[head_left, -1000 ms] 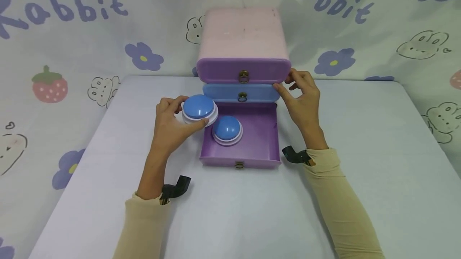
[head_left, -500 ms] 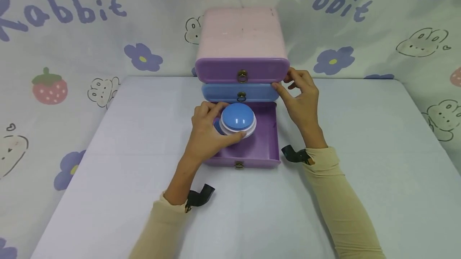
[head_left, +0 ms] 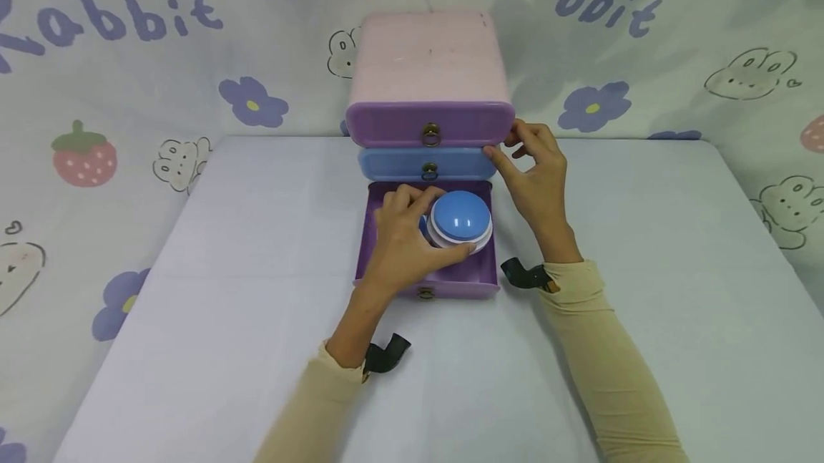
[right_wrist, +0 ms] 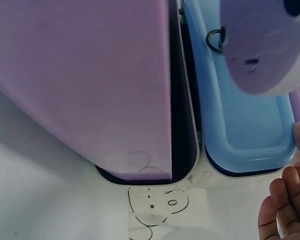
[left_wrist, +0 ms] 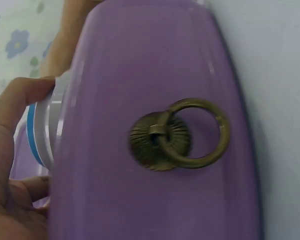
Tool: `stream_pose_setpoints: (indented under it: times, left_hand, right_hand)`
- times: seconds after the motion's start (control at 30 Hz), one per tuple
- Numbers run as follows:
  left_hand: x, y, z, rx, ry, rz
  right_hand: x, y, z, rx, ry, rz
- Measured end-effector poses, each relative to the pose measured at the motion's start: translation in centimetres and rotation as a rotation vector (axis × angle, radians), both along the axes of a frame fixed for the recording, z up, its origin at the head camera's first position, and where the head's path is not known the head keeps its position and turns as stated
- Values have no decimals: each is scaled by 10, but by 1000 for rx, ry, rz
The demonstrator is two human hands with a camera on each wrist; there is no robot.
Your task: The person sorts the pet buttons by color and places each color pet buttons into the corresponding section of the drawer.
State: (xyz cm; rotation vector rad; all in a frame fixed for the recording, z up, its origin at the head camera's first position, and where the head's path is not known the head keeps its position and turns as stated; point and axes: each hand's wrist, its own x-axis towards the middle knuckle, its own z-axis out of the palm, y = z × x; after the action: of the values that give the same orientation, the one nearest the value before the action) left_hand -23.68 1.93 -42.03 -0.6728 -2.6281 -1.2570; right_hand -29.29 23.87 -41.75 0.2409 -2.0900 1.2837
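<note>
My left hand (head_left: 407, 245) grips a blue-domed push button (head_left: 460, 215) with a white base, thumb in front and fingers behind, over the right half of the pulled-out purple bottom drawer (head_left: 463, 290). A second blue button (head_left: 423, 225) lies in that drawer, mostly hidden by the hand. In the right wrist view the held button's underside (right_wrist: 270, 45) shows above the drawer. My right hand (head_left: 537, 169) holds the right edge of the pink drawer cabinet (head_left: 431, 55), its thumb at the corner of the blue middle drawer (head_left: 399, 164).
Above the blue drawer sits a closed purple top drawer (head_left: 386, 124). A brass ring pull (left_wrist: 160, 140) hangs on the bottom drawer's front. White table (head_left: 257, 234) surrounds the cabinet, and a printed rabbit cloth (head_left: 290, 19) hangs behind.
My left hand has carried its button rightward from the drawer's left side, past the second button, to over the right half. The right hand has stayed at the cabinet edge.
</note>
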Motion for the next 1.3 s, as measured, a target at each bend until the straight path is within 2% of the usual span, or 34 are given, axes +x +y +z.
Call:
stream_pose_setpoints:
  times: [0.23,0.3,0.47,0.63,0.83,1.0,1.17,1.3]
  left_hand:
    - [-1,4,-5,-78,39,7]
    - [-2,3,-4,-48,57,-8]
    - [-2,-6,-2,102,62,-34]
    - [5,-15,-7,202,115,-44]
    - [22,-22,-16,268,270,-24]
    - [45,-19,-24,328,326,-27]
    - [67,-22,-34,361,339,-4]
    - [83,-34,-45,324,255,79]
  right_hand:
    - [-1,0,0,-12,16,12]
    - [-1,1,0,-14,24,15]
    - [-1,0,1,-10,21,16]
    - [0,0,0,-16,7,15]
    - [0,1,1,-35,10,21]
    - [1,1,2,-38,7,20]
    - [1,2,3,-37,7,16]
    - [0,2,2,-30,-7,20]
